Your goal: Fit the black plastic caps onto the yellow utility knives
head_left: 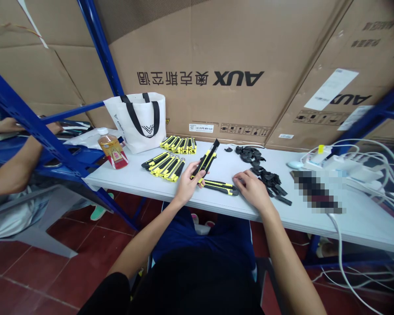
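My left hand is closed around a yellow-and-black utility knife, held tilted above the table with its dark narrow end pointing up and away. Beneath it, a second utility knife lies flat near the front edge. Just right of that knife's end is my right hand, low over the table with its fingers curled together; whatever is in them is hidden. Loose small black plastic parts lie beside its knuckles, and another heap of black parts sits farther back. Left of my hands, more utility knives lie side by side.
Another row of utility knives lies behind. A drink bottle and white tote bag stand at left. Right are a blurred-out phone-like object, power strips and white cables. Large cartons back the table. Another person's arm shows at left.
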A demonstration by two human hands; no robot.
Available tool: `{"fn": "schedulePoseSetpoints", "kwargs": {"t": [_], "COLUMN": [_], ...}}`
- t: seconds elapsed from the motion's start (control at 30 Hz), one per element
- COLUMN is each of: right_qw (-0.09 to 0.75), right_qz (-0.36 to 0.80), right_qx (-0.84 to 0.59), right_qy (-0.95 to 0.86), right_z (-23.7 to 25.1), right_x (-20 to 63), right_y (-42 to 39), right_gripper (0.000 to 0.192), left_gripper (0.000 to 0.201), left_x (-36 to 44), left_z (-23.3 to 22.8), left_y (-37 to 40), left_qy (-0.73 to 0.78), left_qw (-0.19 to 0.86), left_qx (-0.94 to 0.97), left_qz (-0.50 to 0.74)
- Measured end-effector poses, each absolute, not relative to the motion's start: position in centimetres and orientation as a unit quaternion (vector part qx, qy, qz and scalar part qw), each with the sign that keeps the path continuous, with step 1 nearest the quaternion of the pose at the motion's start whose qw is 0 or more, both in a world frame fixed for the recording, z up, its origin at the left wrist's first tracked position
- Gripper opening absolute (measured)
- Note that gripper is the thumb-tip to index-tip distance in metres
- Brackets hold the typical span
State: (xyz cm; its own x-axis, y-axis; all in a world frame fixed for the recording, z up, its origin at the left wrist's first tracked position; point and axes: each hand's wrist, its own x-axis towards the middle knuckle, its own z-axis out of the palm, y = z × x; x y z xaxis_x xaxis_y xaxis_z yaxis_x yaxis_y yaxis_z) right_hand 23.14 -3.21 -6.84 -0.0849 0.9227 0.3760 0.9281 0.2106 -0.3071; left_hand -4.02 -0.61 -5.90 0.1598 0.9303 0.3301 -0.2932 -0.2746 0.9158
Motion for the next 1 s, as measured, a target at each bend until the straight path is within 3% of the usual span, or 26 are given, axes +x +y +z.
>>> {"fn": "schedulePoseSetpoints", "kwargs": {"t": [0.13,0.53,0.8,1.0], "right_qw": [0.254,0.257,0.260,0.256], "right_qz": [-0.001,0.004,0.000,-0.003], "right_qx": [-0.629,-0.628,-0.628,-0.629], "right_qy": [-0.734,-0.735,-0.734,-0.734], "right_z": [-6.79,-6.76,-6.79,-6.91], "right_x": [23.08,23.11,23.10,23.13], "right_y": [-3.25,-3.27,-3.23,-3.15], "right_gripper": [0.026,0.027,0.027,0.026], "left_gripper": [0.053,0.058,0.051,0.063], "left_x": [-4.18,-4.13,-4.32,-4.25], "left_z": [-5.60,-5.04,-5.33,-5.59], "left_y": [-0.60,-0.70,-0.60,-0.43], "left_qy": [0.323,0.288,0.318,0.310], "left_qw": [0.516,0.515,0.524,0.515], "left_qx": [0.522,0.495,0.474,0.488], "left_qz": [0.597,0.638,0.632,0.633]}}
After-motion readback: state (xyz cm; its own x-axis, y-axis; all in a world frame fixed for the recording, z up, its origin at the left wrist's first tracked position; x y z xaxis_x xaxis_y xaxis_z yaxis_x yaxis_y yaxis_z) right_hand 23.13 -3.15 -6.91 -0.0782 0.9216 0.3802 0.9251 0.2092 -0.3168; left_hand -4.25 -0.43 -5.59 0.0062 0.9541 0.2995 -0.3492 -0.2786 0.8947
